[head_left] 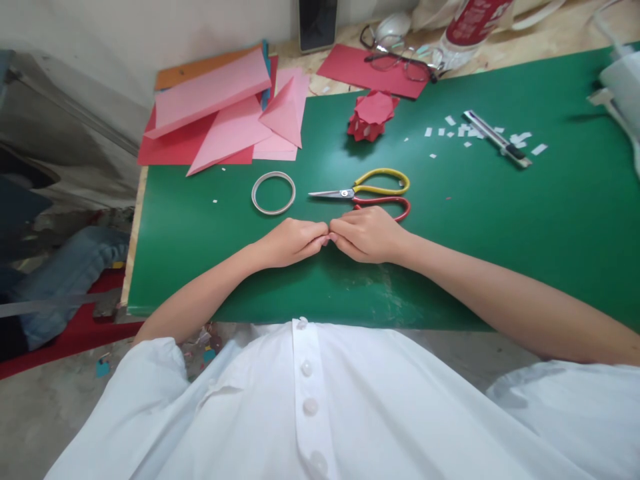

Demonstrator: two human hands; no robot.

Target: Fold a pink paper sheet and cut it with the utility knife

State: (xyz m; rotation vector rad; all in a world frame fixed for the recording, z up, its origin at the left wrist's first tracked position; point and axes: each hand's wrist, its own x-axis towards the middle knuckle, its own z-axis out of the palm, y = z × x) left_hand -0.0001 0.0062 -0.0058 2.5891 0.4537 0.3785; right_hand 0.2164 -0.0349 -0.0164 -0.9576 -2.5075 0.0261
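My left hand (pixel 294 241) and my right hand (pixel 367 233) meet fingertip to fingertip above the front part of a green mat (pixel 195 247). Both are closed, thumbs pressed against curled fingers. Whatever they may pinch between them is too small or hidden to make out. Just beyond my right hand lie scissors (pixel 345 194) with one yellow and one red handle; the hand partly covers the red one. A roll of tape (pixel 255 200) rests flat past my left hand. Farther back stands a red folded-paper piece (pixel 373 115) with pointed edges.
Pink and red paper sheets (pixel 210 100) are piled at the back left. A utility knife (pixel 495 139) lies among small white scraps at right. Glasses (pixel 400 61), a phone (pixel 317 25) and a bottle (pixel 470 33) line the back. A white device (pixel 623 87) stands far right.
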